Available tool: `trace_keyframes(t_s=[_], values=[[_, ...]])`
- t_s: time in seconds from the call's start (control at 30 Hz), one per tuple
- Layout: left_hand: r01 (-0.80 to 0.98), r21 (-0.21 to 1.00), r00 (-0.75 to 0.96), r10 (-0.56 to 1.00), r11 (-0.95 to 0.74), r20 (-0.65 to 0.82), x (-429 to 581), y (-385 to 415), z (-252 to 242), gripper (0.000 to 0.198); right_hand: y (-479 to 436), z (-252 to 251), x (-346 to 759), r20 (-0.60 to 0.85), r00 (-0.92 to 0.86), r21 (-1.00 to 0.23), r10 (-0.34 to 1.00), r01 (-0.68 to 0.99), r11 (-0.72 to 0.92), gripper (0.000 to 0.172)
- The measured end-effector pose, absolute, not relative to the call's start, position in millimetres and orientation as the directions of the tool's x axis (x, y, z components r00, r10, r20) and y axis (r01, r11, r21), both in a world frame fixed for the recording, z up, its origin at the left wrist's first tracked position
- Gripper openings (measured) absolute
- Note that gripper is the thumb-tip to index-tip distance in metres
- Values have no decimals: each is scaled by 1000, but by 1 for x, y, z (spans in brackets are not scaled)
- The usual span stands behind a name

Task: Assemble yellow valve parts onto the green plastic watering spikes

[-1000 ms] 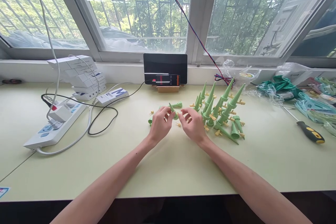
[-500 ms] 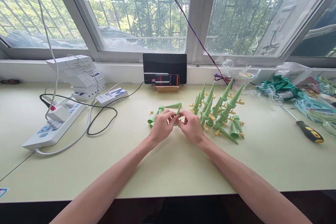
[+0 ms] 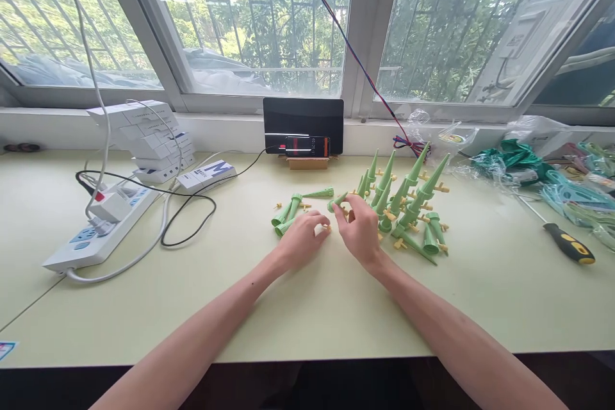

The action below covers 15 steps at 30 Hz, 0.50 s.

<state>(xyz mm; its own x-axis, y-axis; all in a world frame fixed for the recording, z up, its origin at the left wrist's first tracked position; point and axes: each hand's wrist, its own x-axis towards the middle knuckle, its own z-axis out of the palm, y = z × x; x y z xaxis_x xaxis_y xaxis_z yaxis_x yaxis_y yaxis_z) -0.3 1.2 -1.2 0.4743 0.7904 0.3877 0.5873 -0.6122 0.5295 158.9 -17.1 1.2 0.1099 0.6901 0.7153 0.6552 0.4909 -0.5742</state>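
My right hand point(image 3: 359, 230) pinches a green plastic spike point(image 3: 340, 200) between thumb and fingers, its tip slanting up to the right. Close by on the left, my left hand point(image 3: 303, 238) has its thumb and forefinger around a small yellow valve point(image 3: 327, 227), low over the table. Beyond the left hand lie several loose green cone pieces point(image 3: 294, 206) and a couple of yellow valves point(image 3: 277, 205). To the right of my right hand stands a cluster of green spikes point(image 3: 423, 189) fitted with yellow valves; some others lie on their sides.
A phone point(image 3: 307, 146) leans on a dark tablet point(image 3: 302, 115) at the back. On the left are a power strip point(image 3: 103, 230), cables and stacked white boxes point(image 3: 148, 134). A screwdriver point(image 3: 569, 243) and plastic bags point(image 3: 514, 160) lie on the right.
My hands were together around a green spike and have come apart. My right hand has carried the spike slightly right; my left hand has dropped lower, at a yellow valve.
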Motion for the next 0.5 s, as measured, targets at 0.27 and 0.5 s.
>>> trace_keyframes(t_s=[0.27, 0.5], values=[[629, 507, 497, 807, -589, 321, 0, -1, -5, 12, -25, 12, 156, 721, 233, -626, 652, 622, 469, 15], [665, 497, 431, 830, -558, 355, -1, 4, -2, 13, -28, 16, 155, 702, 325, -682, 633, 563, 467, 21]])
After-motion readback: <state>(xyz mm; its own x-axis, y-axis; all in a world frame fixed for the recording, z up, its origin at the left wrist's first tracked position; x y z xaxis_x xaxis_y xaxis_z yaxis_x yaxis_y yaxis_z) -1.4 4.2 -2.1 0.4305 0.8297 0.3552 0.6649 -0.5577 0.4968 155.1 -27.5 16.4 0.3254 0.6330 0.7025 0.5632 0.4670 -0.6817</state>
